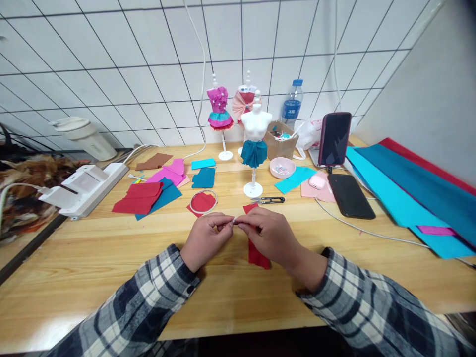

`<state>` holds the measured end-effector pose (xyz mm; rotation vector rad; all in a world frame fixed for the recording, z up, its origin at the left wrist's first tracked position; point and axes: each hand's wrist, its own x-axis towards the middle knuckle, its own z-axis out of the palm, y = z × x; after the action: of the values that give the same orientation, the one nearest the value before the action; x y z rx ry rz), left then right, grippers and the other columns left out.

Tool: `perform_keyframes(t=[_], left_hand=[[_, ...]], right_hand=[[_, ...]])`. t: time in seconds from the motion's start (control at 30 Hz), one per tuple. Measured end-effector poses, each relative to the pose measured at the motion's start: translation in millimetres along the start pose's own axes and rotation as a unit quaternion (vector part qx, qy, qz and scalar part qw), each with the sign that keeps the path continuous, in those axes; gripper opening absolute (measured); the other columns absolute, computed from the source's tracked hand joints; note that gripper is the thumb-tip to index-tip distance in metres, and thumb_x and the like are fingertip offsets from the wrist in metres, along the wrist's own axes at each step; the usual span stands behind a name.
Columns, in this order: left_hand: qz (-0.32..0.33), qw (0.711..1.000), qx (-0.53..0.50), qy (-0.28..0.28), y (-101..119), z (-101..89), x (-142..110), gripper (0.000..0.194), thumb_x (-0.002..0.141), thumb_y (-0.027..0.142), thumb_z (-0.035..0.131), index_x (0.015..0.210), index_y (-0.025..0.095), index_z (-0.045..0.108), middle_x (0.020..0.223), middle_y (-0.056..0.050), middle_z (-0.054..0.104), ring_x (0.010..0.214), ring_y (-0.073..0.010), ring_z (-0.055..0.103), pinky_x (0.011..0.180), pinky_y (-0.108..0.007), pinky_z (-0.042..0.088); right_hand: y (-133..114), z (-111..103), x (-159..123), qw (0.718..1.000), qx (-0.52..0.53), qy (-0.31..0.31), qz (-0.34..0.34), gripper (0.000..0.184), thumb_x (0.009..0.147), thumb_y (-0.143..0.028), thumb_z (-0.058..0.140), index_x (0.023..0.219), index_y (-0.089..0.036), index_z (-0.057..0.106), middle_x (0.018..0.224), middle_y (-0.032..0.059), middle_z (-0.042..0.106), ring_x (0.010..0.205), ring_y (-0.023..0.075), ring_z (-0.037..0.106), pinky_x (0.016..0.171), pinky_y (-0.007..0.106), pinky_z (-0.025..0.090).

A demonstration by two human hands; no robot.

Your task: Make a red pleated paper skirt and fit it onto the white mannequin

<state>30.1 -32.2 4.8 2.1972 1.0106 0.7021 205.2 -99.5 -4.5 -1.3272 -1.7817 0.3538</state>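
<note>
My left hand and my right hand meet over the wooden table, fingers pinched together. Between the fingertips of both hands is a tiny white thing, too small to name. A strip of red cloth lies partly hidden under my right hand. Small black snips lie just beyond the hands. A white mannequin with a teal pleated skirt stands behind them.
Two dressed mannequins stand at the wall by a water bottle and a cardboard box. Cloth pieces, a hoop on a red piece, a pink bowl, two phones, blue sheets and a power strip surround me.
</note>
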Motion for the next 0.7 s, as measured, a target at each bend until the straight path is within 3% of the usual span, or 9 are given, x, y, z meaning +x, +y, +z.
perform_keyframes(t=[0.33, 0.57, 0.63, 0.7], left_hand=[[0.033, 0.998, 0.047, 0.005, 5, 3.7, -4, 0.024, 0.084, 0.025, 0.055, 0.080, 0.019, 0.079, 0.065, -0.003, 0.071, 0.060, -0.0133, 0.061, 0.059, -0.023, 0.046], [0.038, 0.999, 0.022, 0.010, 5, 3.0, -3, 0.022, 0.082, 0.023, 0.058, 0.083, 0.019, 0.079, 0.068, -0.003, 0.073, 0.061, -0.0135, 0.063, 0.059, -0.023, 0.046], [0.045, 0.999, 0.006, 0.007, 5, 2.2, -3, 0.021, 0.083, 0.024, 0.058, 0.084, 0.019, 0.079, 0.071, -0.004, 0.073, 0.063, -0.0137, 0.064, 0.061, -0.023, 0.048], [0.055, 0.998, -0.003, 0.004, 6, 1.6, -3, 0.021, 0.083, 0.023, 0.058, 0.086, 0.019, 0.079, 0.072, -0.004, 0.074, 0.066, -0.0138, 0.064, 0.064, -0.024, 0.049]], right_hand=[[-3, -3, 2, 0.999, -0.048, 0.006, 0.021, 0.014, 0.089, -0.025, 0.059, 0.091, -0.021, 0.073, 0.087, 0.0045, 0.071, 0.078, 0.0164, 0.064, 0.070, 0.028, 0.046], [-1, -1, 8, 0.992, 0.060, 0.012, 0.111, 0.005, 0.079, -0.019, 0.064, 0.078, -0.021, 0.069, 0.077, 0.0014, 0.068, 0.061, 0.0120, 0.055, 0.062, 0.027, 0.043], [0, -1, 10, 0.972, 0.152, 0.007, 0.180, 0.001, 0.075, -0.020, 0.065, 0.075, -0.020, 0.065, 0.091, 0.0033, 0.071, 0.054, 0.0084, 0.051, 0.056, 0.025, 0.043], [0, -3, 13, 0.921, 0.282, -0.011, 0.268, 0.009, 0.074, -0.023, 0.064, 0.070, -0.019, 0.056, 0.102, 0.0057, 0.072, 0.049, 0.0060, 0.051, 0.048, 0.022, 0.040]])
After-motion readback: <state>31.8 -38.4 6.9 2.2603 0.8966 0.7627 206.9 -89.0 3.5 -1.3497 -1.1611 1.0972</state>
